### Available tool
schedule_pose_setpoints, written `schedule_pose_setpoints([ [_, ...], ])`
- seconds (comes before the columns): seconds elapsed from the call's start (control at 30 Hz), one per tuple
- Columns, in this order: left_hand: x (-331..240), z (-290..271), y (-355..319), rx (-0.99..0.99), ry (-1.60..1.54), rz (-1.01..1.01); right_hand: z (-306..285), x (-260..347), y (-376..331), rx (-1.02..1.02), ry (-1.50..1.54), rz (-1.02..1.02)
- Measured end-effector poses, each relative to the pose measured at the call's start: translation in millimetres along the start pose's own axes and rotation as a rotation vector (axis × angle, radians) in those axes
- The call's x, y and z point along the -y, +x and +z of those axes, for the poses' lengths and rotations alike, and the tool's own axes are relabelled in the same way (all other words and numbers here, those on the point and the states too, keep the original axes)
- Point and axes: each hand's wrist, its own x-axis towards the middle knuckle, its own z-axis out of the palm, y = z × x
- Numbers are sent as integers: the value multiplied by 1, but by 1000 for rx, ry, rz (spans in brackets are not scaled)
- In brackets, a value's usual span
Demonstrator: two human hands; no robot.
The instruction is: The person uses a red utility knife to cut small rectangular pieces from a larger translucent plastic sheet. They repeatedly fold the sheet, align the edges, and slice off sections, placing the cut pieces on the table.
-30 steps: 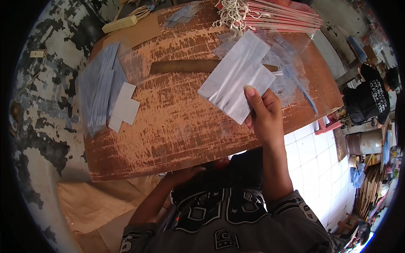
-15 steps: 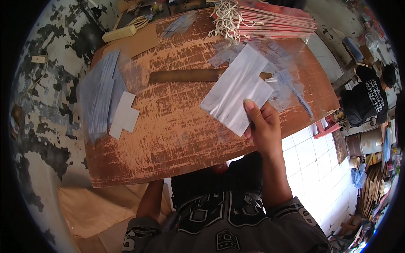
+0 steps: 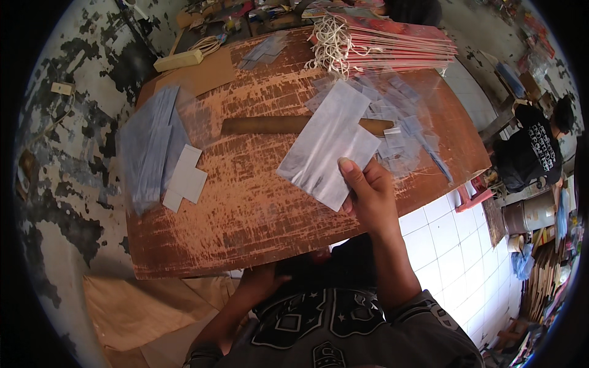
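Observation:
My right hand (image 3: 373, 195) pinches a cross-shaped stack of clear plastic sheets (image 3: 328, 147) at its lower right corner, thumb on top. The stack is held tilted above the table, over part of a long flat brown strip (image 3: 261, 126). Below the table's front edge, close to my body, is my left hand (image 3: 265, 283); its fingers are mostly hidden. A pale, stepped card piece (image 3: 186, 178) lies at the left, against a larger pile of bluish clear plastic sheets (image 3: 150, 144). Loose small plastic pieces (image 3: 399, 132) are scattered beyond my right hand.
The worn brown tabletop (image 3: 245, 202) spreads before me. At its far right lies a bundle of red-edged items with white cords (image 3: 392, 46). A cardboard sheet (image 3: 202, 70) and a pale block (image 3: 178, 60) sit far left. A person in black (image 3: 531, 147) is at the right.
My right hand has brought the plastic stack slightly left and nearer to me. My left hand has come into sight below the table edge. The view has shifted a little.

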Motion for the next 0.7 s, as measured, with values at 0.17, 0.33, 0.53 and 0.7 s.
schedule_pose_setpoints([
  [0.17,-32,-58,-23,507,-393,355,-1,-7,-2,26,37,11],
  [0.33,-79,-146,-6,354,-1062,1290,-12,-11,-10,-4,-35,64],
  [0.53,-154,-162,-58,-60,-1072,1675,1,-3,-12,99,-51,80],
  [0.7,-167,-152,-115,-161,-1098,1465,-6,-4,-13,103,-53,52],
])
